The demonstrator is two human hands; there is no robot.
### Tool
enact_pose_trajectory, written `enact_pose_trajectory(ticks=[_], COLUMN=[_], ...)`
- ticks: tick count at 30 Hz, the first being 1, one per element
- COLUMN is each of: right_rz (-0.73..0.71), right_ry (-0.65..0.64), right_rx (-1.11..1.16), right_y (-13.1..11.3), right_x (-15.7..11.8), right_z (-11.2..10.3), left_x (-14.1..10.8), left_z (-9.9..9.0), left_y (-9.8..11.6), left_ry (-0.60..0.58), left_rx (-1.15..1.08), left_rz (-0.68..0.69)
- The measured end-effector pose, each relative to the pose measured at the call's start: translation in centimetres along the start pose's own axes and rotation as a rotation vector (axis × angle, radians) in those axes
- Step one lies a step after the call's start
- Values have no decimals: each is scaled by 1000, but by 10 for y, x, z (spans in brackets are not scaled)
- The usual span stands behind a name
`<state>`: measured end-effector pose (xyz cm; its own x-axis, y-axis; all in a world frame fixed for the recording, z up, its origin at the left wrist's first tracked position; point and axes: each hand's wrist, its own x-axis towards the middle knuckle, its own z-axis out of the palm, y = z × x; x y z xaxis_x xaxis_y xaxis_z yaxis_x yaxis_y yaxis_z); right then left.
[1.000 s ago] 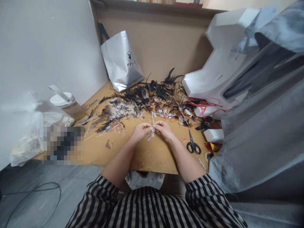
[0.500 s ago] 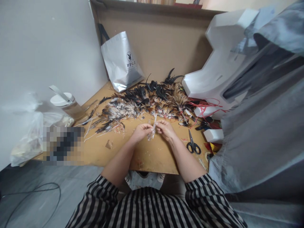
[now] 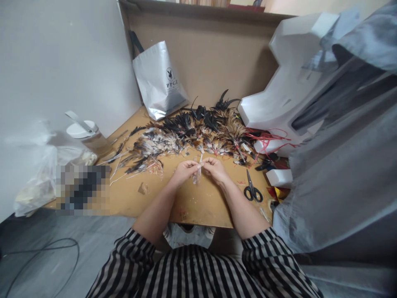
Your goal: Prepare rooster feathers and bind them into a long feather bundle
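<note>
My left hand (image 3: 185,172) and my right hand (image 3: 215,169) meet over the middle of the wooden table (image 3: 198,207), fingertips pinched together. Between them they grip a thin pale strip (image 3: 201,156) that sticks up past the fingers. A crumpled, clear, plastic-like piece (image 3: 196,178) hangs below the fingertips. Its exact make-up is too small to tell. Just beyond the hands lies a wide pile of black, brown and whitish feathers (image 3: 182,126). Scissors with black handles (image 3: 253,192) rest to the right of my right forearm.
A silver bag (image 3: 159,82) leans at the back left. A lidded container (image 3: 89,134) and a plastic bag (image 3: 34,178) stand left. On the right are red strings (image 3: 269,138), white foam (image 3: 279,178) and grey cloth (image 3: 341,178).
The fingertips of both hands have drawn slightly closer together. The pale strip shows shorter above them, and the hanging clear piece has shifted a little.
</note>
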<state>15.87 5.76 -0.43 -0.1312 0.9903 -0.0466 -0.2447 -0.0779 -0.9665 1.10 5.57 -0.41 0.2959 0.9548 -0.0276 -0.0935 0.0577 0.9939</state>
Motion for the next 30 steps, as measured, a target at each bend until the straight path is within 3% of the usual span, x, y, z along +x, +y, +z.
enact_pose_trajectory(ticks=[7, 15, 21, 30], right_rz=[64, 27, -5, 3], right_ry=[-123, 9, 17, -42], right_rx=[67, 18, 8, -288], right_y=[-9, -2, -1, -4], right_x=[-3, -2, 0, -8], right_z=[-3, 4, -2, 6], left_x=[3, 2, 5, 5], left_z=[-3, 1, -3, -2], left_y=[-3, -3, -8, -5], left_ry=[43, 92, 129, 113], left_rx=[-58, -87, -101, -110], left_rz=[-15, -16, -3, 3])
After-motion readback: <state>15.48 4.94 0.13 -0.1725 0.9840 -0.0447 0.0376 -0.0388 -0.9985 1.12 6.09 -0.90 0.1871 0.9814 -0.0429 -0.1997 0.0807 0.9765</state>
